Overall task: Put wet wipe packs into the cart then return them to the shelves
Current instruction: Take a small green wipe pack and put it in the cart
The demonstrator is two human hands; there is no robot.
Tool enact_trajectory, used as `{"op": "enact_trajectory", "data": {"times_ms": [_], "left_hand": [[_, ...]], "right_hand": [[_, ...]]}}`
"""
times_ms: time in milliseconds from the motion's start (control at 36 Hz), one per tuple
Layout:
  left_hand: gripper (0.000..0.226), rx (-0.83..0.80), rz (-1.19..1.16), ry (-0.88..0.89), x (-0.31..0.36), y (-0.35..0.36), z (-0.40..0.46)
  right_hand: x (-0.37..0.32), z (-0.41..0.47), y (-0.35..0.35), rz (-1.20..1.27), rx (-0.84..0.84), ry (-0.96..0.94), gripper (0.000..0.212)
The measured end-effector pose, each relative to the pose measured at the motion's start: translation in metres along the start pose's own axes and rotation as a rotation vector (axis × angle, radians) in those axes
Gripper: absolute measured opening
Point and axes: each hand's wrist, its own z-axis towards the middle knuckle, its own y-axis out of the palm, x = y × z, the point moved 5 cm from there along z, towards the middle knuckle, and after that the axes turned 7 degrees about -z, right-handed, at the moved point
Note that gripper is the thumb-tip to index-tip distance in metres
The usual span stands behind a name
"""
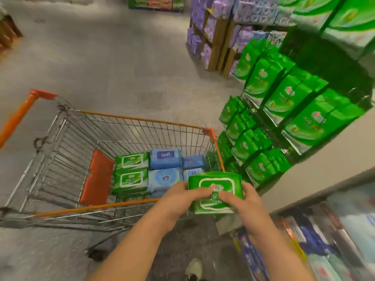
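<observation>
I hold a green wet wipe pack (215,182) with both hands just beyond the cart's near right corner. My left hand (182,201) grips its left edge with the thumb across the top. Gripping the right edge is my right hand (241,207). The wire cart (142,119) with orange trim stands in front of me. Inside it lie two green packs (130,170) at the left and several blue packs (165,165) at the right. Shelves (253,110) at the right carry rows of green packs (284,102).
Purple packs (205,27) fill a wooden rack further back on the right. Lower shelves (334,240) with blue and white goods run along my right side. Open grey floor (111,57) stretches ahead and to the left. My shoe (194,268) shows at the bottom.
</observation>
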Motion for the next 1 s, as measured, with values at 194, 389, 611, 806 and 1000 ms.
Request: {"op": "enact_trajectory", "data": {"times_ms": [194,389,611,806,1000], "left_hand": [[0.043,0.067,0.01,-0.049,-0.002,-0.015,0.072],[0.038,0.166,-0.024,-0.138,-0.008,-0.035,0.15],[0.047,0.231,-0.033,-0.256,-0.039,-0.057,0.239],[0.079,0.26,-0.078,-0.309,-0.073,-0.092,0.307],[0.038,0.265,-0.061,-0.343,-0.092,-0.106,0.356]], "right_hand": [[0.009,0.078,0.022,-0.059,-0.083,0.073,0.046],[0.028,0.161,0.046,-0.074,-0.189,0.195,0.045],[0.059,0.239,0.064,-0.259,-0.164,0.32,0.088],[0.084,0.299,0.091,-0.259,-0.2,0.366,0.059],[0.124,0.342,0.107,-0.252,-0.157,0.439,0.023]]}}
